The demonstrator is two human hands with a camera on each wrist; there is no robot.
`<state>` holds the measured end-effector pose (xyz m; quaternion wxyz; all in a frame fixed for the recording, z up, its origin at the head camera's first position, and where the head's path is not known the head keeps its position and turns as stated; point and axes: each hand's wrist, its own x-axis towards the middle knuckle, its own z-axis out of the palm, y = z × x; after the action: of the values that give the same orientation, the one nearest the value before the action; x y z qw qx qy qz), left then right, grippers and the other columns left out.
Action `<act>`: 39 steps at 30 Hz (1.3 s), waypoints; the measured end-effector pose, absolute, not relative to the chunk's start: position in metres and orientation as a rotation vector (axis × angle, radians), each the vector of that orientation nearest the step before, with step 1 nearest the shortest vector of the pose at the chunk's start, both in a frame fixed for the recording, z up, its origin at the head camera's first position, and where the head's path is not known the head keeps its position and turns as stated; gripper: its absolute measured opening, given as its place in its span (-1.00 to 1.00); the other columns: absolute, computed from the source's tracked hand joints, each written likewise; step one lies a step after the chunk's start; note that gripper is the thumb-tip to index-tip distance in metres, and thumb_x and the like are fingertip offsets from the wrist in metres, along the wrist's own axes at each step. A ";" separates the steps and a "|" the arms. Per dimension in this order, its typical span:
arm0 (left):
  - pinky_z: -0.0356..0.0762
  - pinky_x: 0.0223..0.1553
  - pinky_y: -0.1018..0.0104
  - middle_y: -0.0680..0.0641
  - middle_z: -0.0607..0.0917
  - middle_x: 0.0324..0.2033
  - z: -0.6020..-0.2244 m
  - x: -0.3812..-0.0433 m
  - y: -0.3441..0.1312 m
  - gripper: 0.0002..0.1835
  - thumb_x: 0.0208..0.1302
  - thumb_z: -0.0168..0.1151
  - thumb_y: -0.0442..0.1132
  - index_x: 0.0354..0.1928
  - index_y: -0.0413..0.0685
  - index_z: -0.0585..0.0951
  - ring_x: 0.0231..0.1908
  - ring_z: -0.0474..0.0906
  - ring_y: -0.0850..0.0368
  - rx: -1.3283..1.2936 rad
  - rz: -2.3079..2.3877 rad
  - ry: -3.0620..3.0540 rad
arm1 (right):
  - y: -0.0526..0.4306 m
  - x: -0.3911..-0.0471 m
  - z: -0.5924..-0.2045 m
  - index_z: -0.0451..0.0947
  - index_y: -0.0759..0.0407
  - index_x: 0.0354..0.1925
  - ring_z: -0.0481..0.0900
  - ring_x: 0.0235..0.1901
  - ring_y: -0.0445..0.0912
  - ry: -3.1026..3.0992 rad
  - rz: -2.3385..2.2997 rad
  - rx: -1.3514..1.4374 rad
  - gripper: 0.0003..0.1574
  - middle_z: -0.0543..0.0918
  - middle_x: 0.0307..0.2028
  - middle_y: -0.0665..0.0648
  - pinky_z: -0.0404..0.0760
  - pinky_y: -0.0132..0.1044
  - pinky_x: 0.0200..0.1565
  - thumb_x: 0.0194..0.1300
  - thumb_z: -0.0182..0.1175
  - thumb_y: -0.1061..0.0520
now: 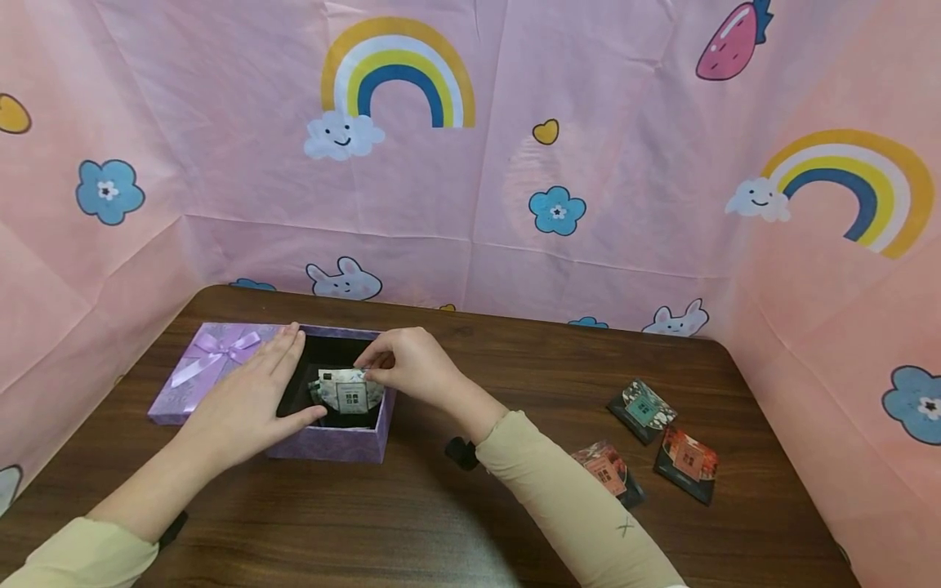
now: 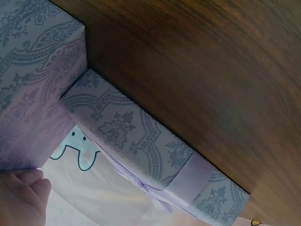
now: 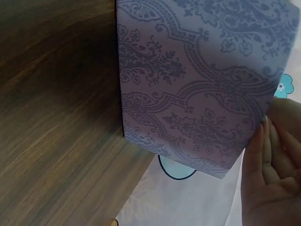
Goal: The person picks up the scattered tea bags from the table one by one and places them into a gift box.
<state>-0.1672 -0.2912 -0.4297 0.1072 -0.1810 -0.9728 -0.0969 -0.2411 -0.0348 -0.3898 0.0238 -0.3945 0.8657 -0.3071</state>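
Note:
A purple patterned box [image 1: 327,445] with a black inside stands uncovered on the left of the table. In the head view my right hand [image 1: 415,363] pinches the top edge of a pale printed sachet [image 1: 353,398], which stands tilted within the box opening. My left hand [image 1: 246,400] lies across the box's left rim, fingers straight and thumb spread over the near side. The left wrist view shows the box's side [image 2: 33,89] and curled-looking fingers [image 2: 33,186] at its rim. In the right wrist view, my right hand [image 3: 273,169] is at the box's upper edge; the sachet is hidden there.
Left of the box lies its purple lid [image 1: 213,363] with a ribbon bow. On the right of the brown table [image 1: 470,523] lie a green-labelled sachet [image 1: 643,411] and two red-labelled sachets, one [image 1: 687,464] farther right, the other [image 1: 608,474] partly behind my right sleeve.

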 end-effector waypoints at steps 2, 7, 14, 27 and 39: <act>0.23 0.55 -0.34 -0.41 0.08 0.65 -0.430 -0.167 -0.291 0.21 0.35 0.30 0.38 0.65 -0.39 0.06 0.64 0.08 -0.37 -0.531 -0.285 -2.867 | -0.034 -0.240 -0.389 0.85 0.11 -0.06 0.81 -0.20 -0.20 2.690 -0.948 -1.214 -0.82 0.88 -0.15 0.03 0.62 -0.63 -0.23 0.38 0.44 0.23; 0.23 0.56 -0.35 -0.40 0.07 0.66 -0.429 -0.167 -0.291 0.22 0.35 0.29 0.39 0.65 -0.38 0.05 0.64 0.07 -0.37 -0.521 -0.273 -2.881 | -0.033 -0.240 -0.390 0.85 0.12 -0.04 0.82 -0.15 -0.17 2.719 -0.962 -1.221 -0.80 0.89 -0.13 0.04 0.64 -0.63 -0.18 0.40 0.41 0.25; 0.25 0.53 -0.38 -0.39 0.05 0.67 -0.428 -0.168 -0.289 0.22 0.34 0.29 0.39 0.66 -0.37 0.04 0.65 0.05 -0.36 -0.516 -0.283 -2.897 | -0.019 -0.243 -0.392 0.83 0.20 -0.04 0.82 -0.14 -0.09 2.642 -1.173 -1.176 -0.80 0.87 -0.12 0.12 0.70 -0.56 -0.10 0.38 0.43 0.26; 0.14 0.62 -0.29 -0.40 0.04 0.67 -0.430 -0.168 -0.291 0.23 0.34 0.31 0.38 0.66 -0.39 0.03 0.66 0.02 -0.35 -0.532 -0.286 -2.872 | 0.050 -0.245 -0.388 0.83 0.21 -0.07 0.82 -0.16 -0.05 2.612 -1.343 -1.111 -0.80 0.87 -0.13 0.16 0.82 -0.27 -0.05 0.32 0.46 0.28; 0.19 0.57 -0.34 -0.39 0.03 0.67 -0.429 -0.168 -0.290 0.23 0.33 0.31 0.38 0.66 -0.38 0.03 0.66 0.02 -0.35 -0.522 -0.290 -2.884 | 0.120 -0.238 -0.399 0.79 0.23 0.03 0.78 -0.03 0.05 2.582 -1.244 -1.056 -0.68 0.83 -0.03 0.21 0.81 -0.01 0.06 0.29 0.49 0.28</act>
<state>-0.1676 -0.2896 -0.4287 0.0979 -0.1765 -0.9745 -0.0979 -0.2379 0.1202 -0.3987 0.0434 -0.3454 0.8445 -0.4069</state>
